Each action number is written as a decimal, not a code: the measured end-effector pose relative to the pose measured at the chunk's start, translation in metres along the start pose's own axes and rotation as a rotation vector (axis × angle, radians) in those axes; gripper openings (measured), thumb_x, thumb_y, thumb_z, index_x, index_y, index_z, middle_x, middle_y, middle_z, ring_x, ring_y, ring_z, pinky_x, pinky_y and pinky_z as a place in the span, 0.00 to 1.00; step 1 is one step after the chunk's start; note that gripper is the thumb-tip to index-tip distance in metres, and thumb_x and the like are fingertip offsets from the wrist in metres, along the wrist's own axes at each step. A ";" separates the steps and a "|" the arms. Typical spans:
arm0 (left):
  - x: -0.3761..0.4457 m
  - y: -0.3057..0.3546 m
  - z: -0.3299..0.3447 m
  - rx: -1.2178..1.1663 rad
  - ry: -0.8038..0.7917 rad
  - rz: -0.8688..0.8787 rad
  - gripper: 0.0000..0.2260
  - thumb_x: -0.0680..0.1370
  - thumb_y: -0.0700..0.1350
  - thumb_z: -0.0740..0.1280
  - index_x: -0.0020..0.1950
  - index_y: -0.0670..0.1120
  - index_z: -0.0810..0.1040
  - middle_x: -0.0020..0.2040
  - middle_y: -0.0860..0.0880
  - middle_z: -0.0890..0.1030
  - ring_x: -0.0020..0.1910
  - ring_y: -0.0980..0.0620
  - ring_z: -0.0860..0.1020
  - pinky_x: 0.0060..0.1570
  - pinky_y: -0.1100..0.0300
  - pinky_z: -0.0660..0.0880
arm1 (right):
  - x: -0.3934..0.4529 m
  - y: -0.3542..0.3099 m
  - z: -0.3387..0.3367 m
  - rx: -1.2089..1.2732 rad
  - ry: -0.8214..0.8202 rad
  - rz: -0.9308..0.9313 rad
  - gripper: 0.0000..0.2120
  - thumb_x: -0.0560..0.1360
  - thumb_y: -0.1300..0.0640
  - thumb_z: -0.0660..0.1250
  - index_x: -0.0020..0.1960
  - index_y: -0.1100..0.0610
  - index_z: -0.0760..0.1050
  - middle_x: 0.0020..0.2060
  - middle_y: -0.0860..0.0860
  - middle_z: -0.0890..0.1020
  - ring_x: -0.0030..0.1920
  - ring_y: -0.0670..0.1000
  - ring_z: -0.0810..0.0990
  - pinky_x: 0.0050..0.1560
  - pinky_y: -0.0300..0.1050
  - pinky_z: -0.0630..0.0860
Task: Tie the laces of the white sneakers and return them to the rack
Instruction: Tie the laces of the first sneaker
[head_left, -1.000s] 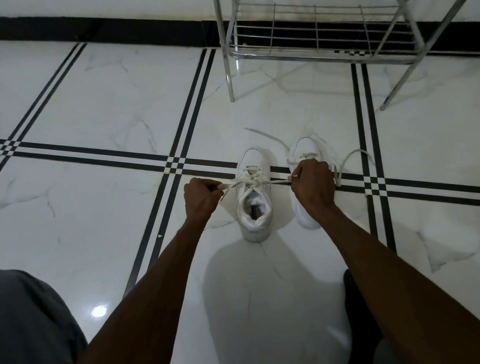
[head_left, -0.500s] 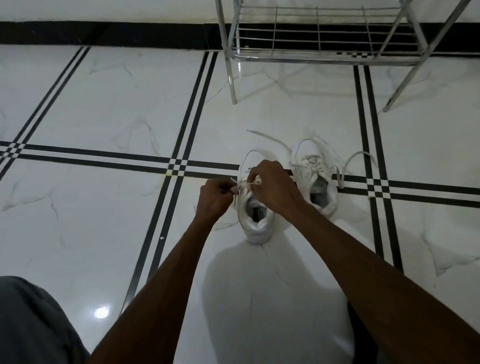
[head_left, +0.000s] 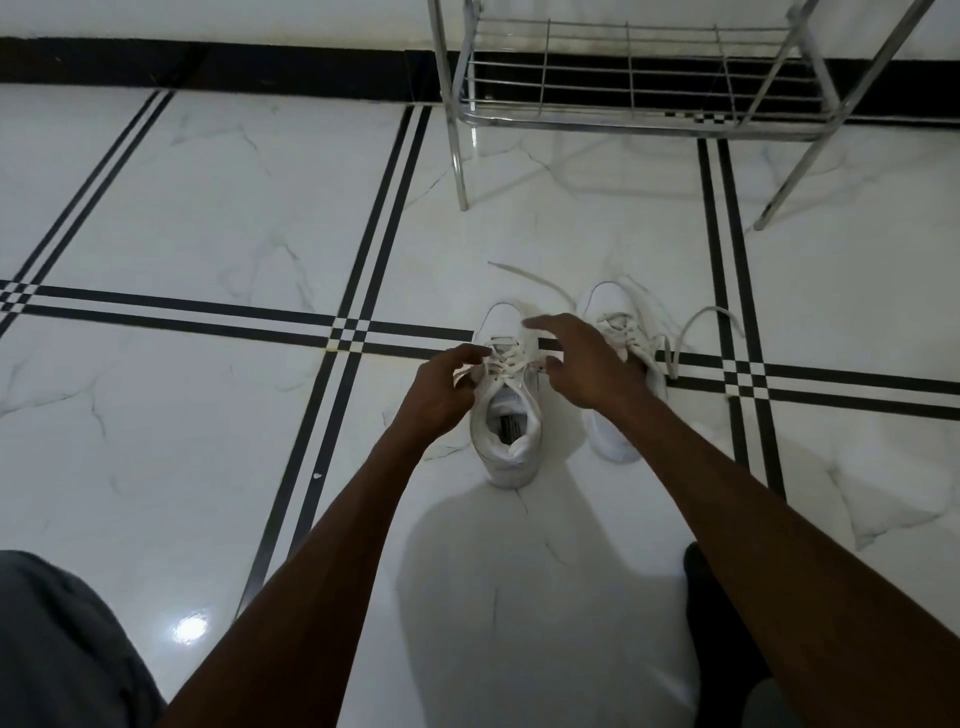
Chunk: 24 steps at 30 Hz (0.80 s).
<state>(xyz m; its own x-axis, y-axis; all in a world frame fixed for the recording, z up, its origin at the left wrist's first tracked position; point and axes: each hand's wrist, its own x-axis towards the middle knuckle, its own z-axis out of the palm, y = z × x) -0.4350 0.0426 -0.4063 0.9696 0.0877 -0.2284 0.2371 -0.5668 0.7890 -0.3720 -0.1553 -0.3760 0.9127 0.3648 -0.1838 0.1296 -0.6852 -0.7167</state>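
Observation:
Two white sneakers stand side by side on the floor, toes pointing away from me. My left hand (head_left: 441, 387) pinches a lace at the left side of the left sneaker (head_left: 506, 441). My right hand (head_left: 587, 364) hovers over that shoe's laces (head_left: 506, 361) with fingers spread and nothing in them. It covers part of the right sneaker (head_left: 618, 322), whose loose laces (head_left: 691, 327) trail out on the floor to both sides. The metal shoe rack (head_left: 628, 78) stands beyond the shoes, against the wall.
The floor is white marble tile (head_left: 208, 208) with black double stripes. The rack's legs (head_left: 460, 166) reach the floor a short way beyond the shoes. My knee in grey cloth (head_left: 57, 649) fills the lower left corner, and something dark (head_left: 711, 587) lies under my right forearm.
Both hands first pulled the left sneaker's laces out sideways, then came together over the shoe. Now the right hand has let go and spread its fingers; the left still pinches a lace.

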 end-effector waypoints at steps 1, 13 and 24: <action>0.000 0.001 0.002 0.017 -0.009 0.019 0.14 0.81 0.39 0.68 0.67 0.46 0.81 0.63 0.46 0.83 0.62 0.51 0.79 0.57 0.69 0.73 | -0.001 0.001 0.004 -0.044 -0.044 -0.067 0.22 0.72 0.71 0.66 0.64 0.60 0.80 0.63 0.61 0.80 0.63 0.60 0.79 0.67 0.51 0.74; 0.005 0.006 0.003 0.562 0.174 0.073 0.09 0.83 0.46 0.66 0.56 0.54 0.86 0.50 0.52 0.86 0.60 0.46 0.79 0.76 0.35 0.56 | -0.004 0.015 0.021 -0.377 -0.007 -0.117 0.11 0.76 0.62 0.66 0.51 0.54 0.86 0.46 0.57 0.82 0.49 0.61 0.81 0.48 0.53 0.78; 0.001 -0.005 0.007 0.735 0.252 0.169 0.07 0.78 0.42 0.71 0.40 0.50 0.84 0.35 0.53 0.83 0.52 0.46 0.78 0.73 0.37 0.59 | -0.014 0.004 0.019 -0.550 0.031 -0.136 0.13 0.77 0.64 0.59 0.49 0.62 0.83 0.52 0.59 0.80 0.57 0.64 0.75 0.53 0.57 0.70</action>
<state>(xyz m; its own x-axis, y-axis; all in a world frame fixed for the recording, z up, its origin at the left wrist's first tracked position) -0.4361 0.0399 -0.4146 0.9941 0.0855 0.0664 0.0705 -0.9767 0.2029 -0.3913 -0.1507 -0.3891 0.8836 0.4598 -0.0888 0.4219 -0.8639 -0.2751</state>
